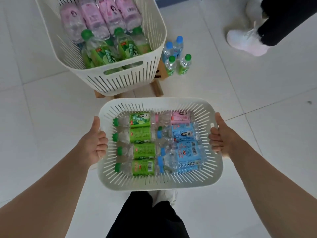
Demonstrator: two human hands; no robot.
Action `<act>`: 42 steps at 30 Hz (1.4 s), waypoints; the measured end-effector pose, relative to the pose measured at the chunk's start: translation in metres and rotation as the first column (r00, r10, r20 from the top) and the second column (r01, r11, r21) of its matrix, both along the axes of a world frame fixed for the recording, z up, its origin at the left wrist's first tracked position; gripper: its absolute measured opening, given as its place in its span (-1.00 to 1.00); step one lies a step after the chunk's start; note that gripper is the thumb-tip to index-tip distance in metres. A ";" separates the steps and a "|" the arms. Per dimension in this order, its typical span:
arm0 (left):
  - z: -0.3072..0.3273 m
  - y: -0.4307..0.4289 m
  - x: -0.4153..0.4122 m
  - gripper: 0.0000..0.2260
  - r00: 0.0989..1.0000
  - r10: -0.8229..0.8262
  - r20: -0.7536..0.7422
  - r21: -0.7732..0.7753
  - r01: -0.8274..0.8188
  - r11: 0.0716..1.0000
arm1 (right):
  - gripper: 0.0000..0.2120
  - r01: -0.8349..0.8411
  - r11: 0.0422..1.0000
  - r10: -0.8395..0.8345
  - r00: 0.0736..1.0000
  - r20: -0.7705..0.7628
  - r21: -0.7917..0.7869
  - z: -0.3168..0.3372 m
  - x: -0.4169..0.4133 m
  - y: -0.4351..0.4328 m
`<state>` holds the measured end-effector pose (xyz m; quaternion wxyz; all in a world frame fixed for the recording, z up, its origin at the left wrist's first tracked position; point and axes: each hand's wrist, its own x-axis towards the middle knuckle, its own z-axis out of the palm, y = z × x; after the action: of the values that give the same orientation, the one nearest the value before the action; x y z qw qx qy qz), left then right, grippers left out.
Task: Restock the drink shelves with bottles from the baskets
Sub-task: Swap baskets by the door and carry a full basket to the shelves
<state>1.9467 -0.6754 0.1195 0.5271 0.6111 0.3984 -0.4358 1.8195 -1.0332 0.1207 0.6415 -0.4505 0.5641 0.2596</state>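
I hold a white slotted basket [159, 184] in the air in front of me. My left hand [96, 143] grips its left side and my right hand [221, 140] grips its right side, thumbs on the rim. Inside lie several green-label bottles [140, 150] on the left, several blue-label bottles [185, 150] on the right and one pink-label bottle [180, 115] at the far right corner. A second white basket [120, 79] stands beyond it, filled with pink-label bottles [96, 16] and green-label bottles [101, 52].
The second basket rests on a low wooden stand [157, 90]. Several small bottles [176, 55] stand upright on the white tile floor to its right. Another person's legs and white shoe [245, 42] are at the upper right. My own legs [145, 217] show below the basket.
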 end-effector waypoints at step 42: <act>-0.119 -0.024 0.029 -0.73 0.978 -0.005 0.208 0.278 -0.054 0.959 | -0.58 -0.225 0.867 0.247 0.969 -0.009 -0.445 -0.133 0.066 0.007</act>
<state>1.9754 -0.6994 0.0001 0.4786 0.7170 0.4070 -0.3020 1.8860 -1.0260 -0.0118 0.4990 -0.6560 0.5332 0.1903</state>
